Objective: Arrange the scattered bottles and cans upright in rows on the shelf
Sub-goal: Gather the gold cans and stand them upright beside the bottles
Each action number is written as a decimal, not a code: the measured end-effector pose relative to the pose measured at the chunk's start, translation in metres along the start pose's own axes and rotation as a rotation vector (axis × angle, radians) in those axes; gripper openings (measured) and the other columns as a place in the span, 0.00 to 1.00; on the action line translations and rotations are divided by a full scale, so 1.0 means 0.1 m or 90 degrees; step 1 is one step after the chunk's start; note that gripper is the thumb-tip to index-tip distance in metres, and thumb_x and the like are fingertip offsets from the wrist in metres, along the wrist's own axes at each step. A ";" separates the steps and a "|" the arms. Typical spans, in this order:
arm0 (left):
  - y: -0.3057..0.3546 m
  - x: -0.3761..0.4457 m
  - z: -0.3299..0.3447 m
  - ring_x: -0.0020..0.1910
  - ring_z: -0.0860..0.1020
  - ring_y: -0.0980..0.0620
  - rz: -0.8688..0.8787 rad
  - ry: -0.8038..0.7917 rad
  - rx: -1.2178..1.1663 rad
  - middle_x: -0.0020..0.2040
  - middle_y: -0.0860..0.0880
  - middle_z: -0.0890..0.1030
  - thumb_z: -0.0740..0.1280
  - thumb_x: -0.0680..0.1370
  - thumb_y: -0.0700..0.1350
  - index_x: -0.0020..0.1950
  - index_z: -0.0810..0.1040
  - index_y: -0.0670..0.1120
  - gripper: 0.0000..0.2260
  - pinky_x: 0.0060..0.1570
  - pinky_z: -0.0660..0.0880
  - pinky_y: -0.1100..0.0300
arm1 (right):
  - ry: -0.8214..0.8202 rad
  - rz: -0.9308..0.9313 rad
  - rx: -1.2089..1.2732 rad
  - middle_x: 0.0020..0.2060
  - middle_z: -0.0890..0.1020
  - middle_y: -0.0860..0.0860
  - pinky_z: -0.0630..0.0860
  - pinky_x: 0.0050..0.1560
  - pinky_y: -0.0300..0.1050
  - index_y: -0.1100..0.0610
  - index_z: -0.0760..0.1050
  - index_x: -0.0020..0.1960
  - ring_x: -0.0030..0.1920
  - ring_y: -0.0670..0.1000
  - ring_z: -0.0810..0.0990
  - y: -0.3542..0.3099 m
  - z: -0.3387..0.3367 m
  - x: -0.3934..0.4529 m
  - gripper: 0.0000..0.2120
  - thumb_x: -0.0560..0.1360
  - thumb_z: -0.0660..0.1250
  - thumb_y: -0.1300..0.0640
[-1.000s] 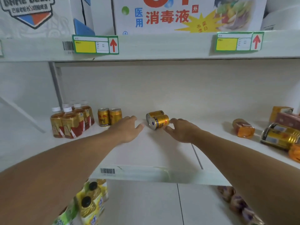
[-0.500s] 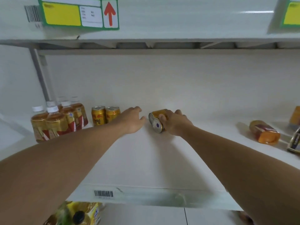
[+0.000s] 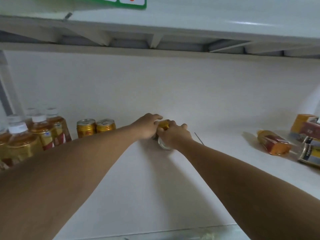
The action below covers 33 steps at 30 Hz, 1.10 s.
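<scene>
White shelf (image 3: 155, 187): bottles (image 3: 34, 135) and two cans (image 3: 96, 127) upright at left. Mid-frame, right hand (image 3: 174, 135) grips a lying can (image 3: 163, 144); left hand (image 3: 147, 126) closes on another (image 3: 163, 124). Lower right still scattered: tipped bottle (image 3: 272, 144), can (image 3: 310, 154).

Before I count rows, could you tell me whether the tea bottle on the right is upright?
Tipped: the tea bottle lies lengthwise on the shelf.

Light: soft, even, fairly dim, greenish-white cast | Glare: pale streak on upper shelf edge (image 3: 247, 23) | Shadows: faint, diffuse under forearms on shelf (image 3: 138, 196), beside lying bottle (image 3: 272, 142) | Blur: motion smear throughout, labels unreadable | Distortion: wide-angle bowing at edges, forearms stretched.
</scene>
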<state>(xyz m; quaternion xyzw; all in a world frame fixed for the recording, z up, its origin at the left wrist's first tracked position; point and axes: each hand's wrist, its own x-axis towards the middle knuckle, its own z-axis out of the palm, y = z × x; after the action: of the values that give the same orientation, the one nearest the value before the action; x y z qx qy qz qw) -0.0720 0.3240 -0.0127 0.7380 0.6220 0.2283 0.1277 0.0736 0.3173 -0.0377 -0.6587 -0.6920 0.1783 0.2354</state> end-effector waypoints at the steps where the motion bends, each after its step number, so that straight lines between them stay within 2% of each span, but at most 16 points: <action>1: -0.01 0.03 0.02 0.72 0.76 0.41 0.002 -0.009 -0.014 0.77 0.43 0.73 0.62 0.87 0.41 0.81 0.71 0.48 0.22 0.66 0.73 0.54 | 0.004 -0.015 -0.016 0.57 0.72 0.55 0.66 0.49 0.52 0.50 0.66 0.74 0.51 0.57 0.66 0.02 -0.03 0.01 0.37 0.70 0.51 0.34; 3: -0.02 0.08 0.08 0.66 0.80 0.38 0.002 -0.024 -0.038 0.70 0.40 0.79 0.64 0.87 0.45 0.79 0.73 0.47 0.19 0.63 0.77 0.49 | 0.013 -0.058 -0.060 0.49 0.71 0.50 0.66 0.48 0.52 0.50 0.67 0.71 0.53 0.58 0.66 0.11 -0.09 -0.01 0.28 0.77 0.53 0.38; 5: -0.05 0.11 0.17 0.65 0.80 0.40 -0.007 -0.037 -0.021 0.69 0.42 0.80 0.68 0.85 0.49 0.80 0.71 0.49 0.23 0.65 0.77 0.48 | 0.022 -0.074 -0.088 0.41 0.64 0.47 0.66 0.49 0.53 0.50 0.69 0.68 0.53 0.62 0.69 0.20 -0.15 -0.04 0.20 0.80 0.54 0.44; 7: -0.05 0.13 0.26 0.64 0.79 0.42 -0.017 -0.034 -0.022 0.67 0.45 0.79 0.74 0.80 0.55 0.80 0.69 0.52 0.29 0.66 0.77 0.46 | 0.035 -0.044 -0.062 0.43 0.69 0.52 0.68 0.50 0.53 0.51 0.71 0.63 0.51 0.63 0.71 0.29 -0.22 -0.05 0.17 0.79 0.52 0.45; 9: -0.05 0.12 0.36 0.60 0.80 0.43 -0.019 -0.012 -0.037 0.64 0.46 0.79 0.77 0.77 0.52 0.76 0.69 0.53 0.30 0.62 0.79 0.45 | 0.049 -0.044 -0.059 0.49 0.76 0.57 0.68 0.48 0.52 0.51 0.69 0.55 0.50 0.63 0.72 0.40 -0.27 -0.05 0.12 0.77 0.52 0.48; 11: -0.06 0.12 0.43 0.57 0.80 0.44 -0.006 0.024 -0.028 0.62 0.46 0.80 0.78 0.75 0.49 0.73 0.70 0.52 0.29 0.59 0.80 0.45 | 0.078 -0.052 -0.041 0.51 0.78 0.57 0.68 0.46 0.51 0.53 0.66 0.50 0.48 0.63 0.71 0.51 -0.29 -0.06 0.04 0.77 0.55 0.53; 12: -0.07 0.11 0.43 0.57 0.80 0.43 0.000 0.037 -0.025 0.62 0.45 0.80 0.78 0.75 0.49 0.73 0.70 0.51 0.29 0.58 0.80 0.45 | 0.089 -0.055 -0.040 0.50 0.78 0.56 0.69 0.45 0.52 0.53 0.66 0.50 0.47 0.62 0.72 0.57 -0.30 -0.07 0.04 0.76 0.57 0.54; 15: -0.09 0.03 0.38 0.59 0.79 0.43 0.001 0.030 -0.016 0.63 0.46 0.79 0.78 0.76 0.52 0.76 0.69 0.51 0.32 0.60 0.78 0.44 | 0.100 -0.056 -0.044 0.44 0.77 0.53 0.70 0.45 0.52 0.50 0.68 0.56 0.48 0.61 0.75 0.67 -0.32 -0.08 0.14 0.75 0.59 0.43; 19: -0.15 -0.12 0.26 0.62 0.78 0.45 0.005 -0.004 -0.015 0.67 0.48 0.77 0.78 0.76 0.52 0.78 0.67 0.53 0.33 0.63 0.78 0.46 | 0.063 -0.076 -0.049 0.48 0.76 0.53 0.75 0.51 0.51 0.46 0.69 0.65 0.53 0.61 0.76 0.65 -0.32 -0.08 0.20 0.74 0.62 0.45; 22: -0.14 -0.30 0.13 0.58 0.80 0.49 -0.004 -0.051 -0.025 0.66 0.51 0.76 0.78 0.73 0.48 0.75 0.67 0.58 0.33 0.54 0.80 0.53 | 0.055 -0.102 -0.060 0.52 0.77 0.53 0.75 0.55 0.50 0.45 0.70 0.65 0.55 0.62 0.76 0.64 -0.32 -0.08 0.20 0.73 0.63 0.45; 25: -0.10 -0.50 0.02 0.53 0.81 0.51 -0.026 -0.083 0.013 0.60 0.57 0.76 0.77 0.66 0.48 0.65 0.67 0.66 0.32 0.47 0.82 0.54 | 0.044 -0.103 -0.056 0.51 0.76 0.53 0.71 0.53 0.49 0.45 0.69 0.68 0.56 0.62 0.76 0.63 -0.34 -0.10 0.22 0.74 0.64 0.44; 27: -0.08 -0.59 -0.02 0.50 0.82 0.52 -0.034 -0.100 0.028 0.56 0.58 0.78 0.76 0.64 0.47 0.61 0.67 0.67 0.31 0.41 0.80 0.55 | 0.034 -0.105 -0.054 0.51 0.75 0.53 0.73 0.54 0.50 0.44 0.68 0.70 0.56 0.62 0.76 0.63 -0.35 -0.13 0.24 0.74 0.64 0.43; 29: -0.07 -0.69 -0.03 0.50 0.82 0.52 -0.022 -0.106 0.042 0.55 0.59 0.79 0.74 0.65 0.45 0.61 0.69 0.69 0.31 0.38 0.78 0.58 | 0.021 -0.117 -0.054 0.53 0.76 0.54 0.75 0.57 0.52 0.44 0.67 0.71 0.57 0.62 0.76 0.62 -0.36 -0.18 0.26 0.74 0.64 0.43; 31: -0.04 -0.77 -0.03 0.52 0.82 0.52 0.005 -0.094 0.038 0.55 0.59 0.81 0.77 0.68 0.43 0.60 0.74 0.68 0.28 0.44 0.81 0.57 | 0.010 -0.136 -0.048 0.56 0.76 0.54 0.75 0.59 0.52 0.45 0.66 0.73 0.59 0.62 0.76 0.60 -0.35 -0.24 0.29 0.73 0.66 0.43; 33: -0.03 -0.85 -0.02 0.62 0.80 0.52 0.042 -0.089 0.040 0.64 0.57 0.81 0.79 0.71 0.39 0.62 0.80 0.62 0.25 0.62 0.80 0.53 | -0.001 -0.164 -0.045 0.59 0.76 0.54 0.71 0.56 0.50 0.46 0.64 0.75 0.61 0.63 0.75 0.57 -0.32 -0.29 0.31 0.74 0.67 0.43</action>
<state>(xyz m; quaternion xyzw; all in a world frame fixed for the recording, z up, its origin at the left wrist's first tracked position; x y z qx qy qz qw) -0.0858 0.2417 -0.0277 0.7758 0.5939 0.1605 0.1403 0.1397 0.2901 -0.0454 -0.5721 -0.7769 0.1226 0.2324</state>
